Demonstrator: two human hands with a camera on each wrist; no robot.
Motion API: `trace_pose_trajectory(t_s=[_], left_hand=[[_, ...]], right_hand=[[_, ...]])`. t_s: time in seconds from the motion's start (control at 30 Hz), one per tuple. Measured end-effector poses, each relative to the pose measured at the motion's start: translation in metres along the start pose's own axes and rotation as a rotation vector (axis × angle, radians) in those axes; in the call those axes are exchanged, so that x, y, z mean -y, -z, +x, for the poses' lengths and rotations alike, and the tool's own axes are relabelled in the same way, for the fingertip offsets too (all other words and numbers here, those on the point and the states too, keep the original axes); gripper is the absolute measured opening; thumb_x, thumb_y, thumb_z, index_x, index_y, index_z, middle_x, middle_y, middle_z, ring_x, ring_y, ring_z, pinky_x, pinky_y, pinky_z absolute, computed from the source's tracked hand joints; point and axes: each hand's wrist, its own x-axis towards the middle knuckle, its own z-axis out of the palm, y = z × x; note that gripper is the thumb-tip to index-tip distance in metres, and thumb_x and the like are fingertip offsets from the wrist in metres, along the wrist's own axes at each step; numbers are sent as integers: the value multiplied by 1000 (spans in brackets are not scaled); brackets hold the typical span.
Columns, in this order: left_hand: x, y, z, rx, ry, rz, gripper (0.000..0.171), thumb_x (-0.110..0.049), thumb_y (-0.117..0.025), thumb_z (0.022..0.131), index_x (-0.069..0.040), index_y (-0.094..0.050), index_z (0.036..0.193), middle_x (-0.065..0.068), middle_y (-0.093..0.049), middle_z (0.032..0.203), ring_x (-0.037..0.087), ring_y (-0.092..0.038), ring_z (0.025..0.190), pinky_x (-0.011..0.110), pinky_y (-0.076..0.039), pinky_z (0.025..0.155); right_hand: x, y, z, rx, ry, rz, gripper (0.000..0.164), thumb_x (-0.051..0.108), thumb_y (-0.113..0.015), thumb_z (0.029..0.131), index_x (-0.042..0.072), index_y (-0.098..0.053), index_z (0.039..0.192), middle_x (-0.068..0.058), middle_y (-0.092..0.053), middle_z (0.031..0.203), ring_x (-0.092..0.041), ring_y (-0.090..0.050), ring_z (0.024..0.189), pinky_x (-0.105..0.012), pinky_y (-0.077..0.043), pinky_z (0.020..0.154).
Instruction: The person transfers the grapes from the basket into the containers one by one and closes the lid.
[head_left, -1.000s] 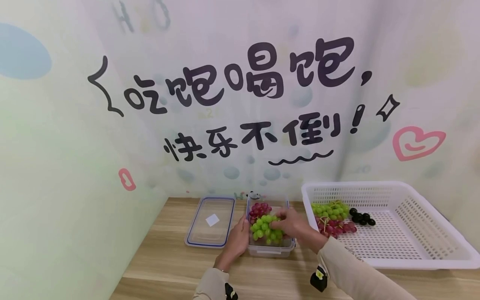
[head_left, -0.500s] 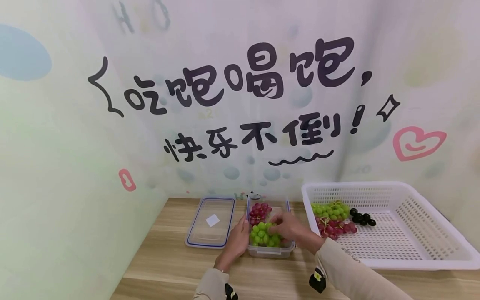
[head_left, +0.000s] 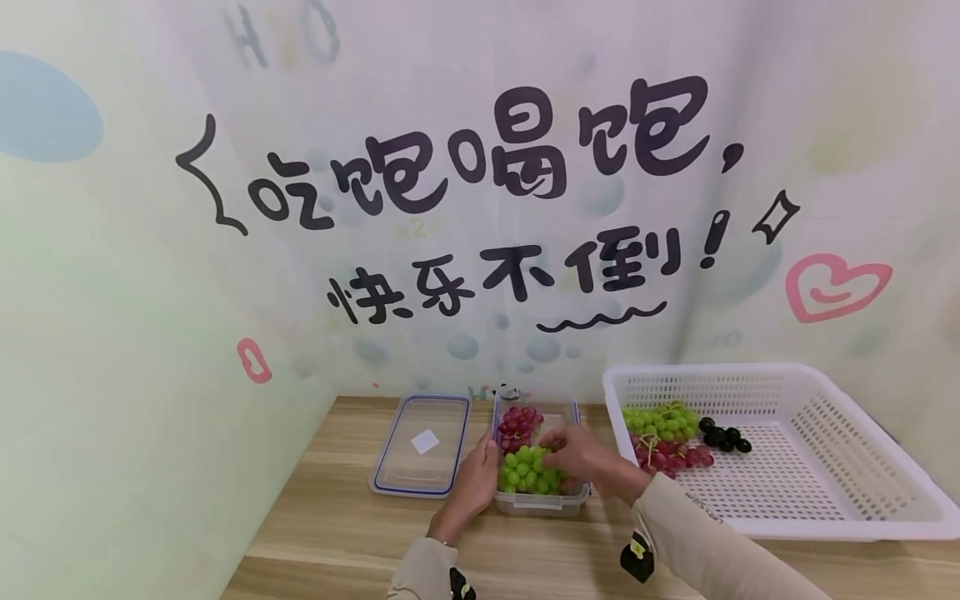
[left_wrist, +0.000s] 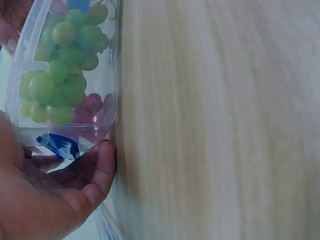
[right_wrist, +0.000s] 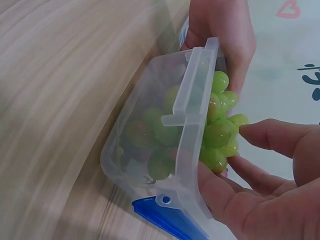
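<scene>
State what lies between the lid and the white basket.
In the head view, the left hand, the clear container with red grapes and green grapes, and the right hand.

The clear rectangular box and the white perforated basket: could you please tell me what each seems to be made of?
Clear rectangular box: probably plastic, smooth and slightly cloudy; the round green grapes show through its wall. White perforated basket: likely moulded plastic, satin-looking, given its evenly repeated openings.

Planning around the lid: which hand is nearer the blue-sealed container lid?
Left. The left hand is just beside the blue-sealed container lid, against the container; the right hand is farther off, at the green grapes.
</scene>
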Motion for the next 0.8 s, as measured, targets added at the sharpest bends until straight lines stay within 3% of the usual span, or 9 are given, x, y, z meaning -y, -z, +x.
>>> trace_pose_trajectory(t_s=[0.47, 0.6, 0.8], left_hand=[[3, -2, 2, 0, 13, 1, 50, -22, -22, 111, 3, -29, 153, 26, -40, 152, 45, -35, 141, 59, -29, 116], [5, -2, 3, -4, 10, 1, 49, -21, -23, 111, 3, -30, 153, 26, -42, 151, 45, -36, 140, 59, -30, 115], [5, -2, 4, -11, 11, 5, 50, -22, -23, 110, 3, -31, 152, 27, -43, 149, 45, -37, 140, 58, -31, 115]], right_hand=[[4, 12, 0, 54, -12, 34, 28, 3, -60, 95, -5, -59, 122, -23, -58, 124, -31, -63, 107, -47, -61, 76], [6, 17, 1, 45, -17, 22, 28, 4, -60, 96, -3, -60, 122, -20, -60, 123, -29, -64, 106, -49, -59, 84], [11, 28, 2, 11, 26, 34, 29, 7, -61, 96, -2, -61, 124, -20, -61, 126, -27, -62, 108, -43, -59, 85]])
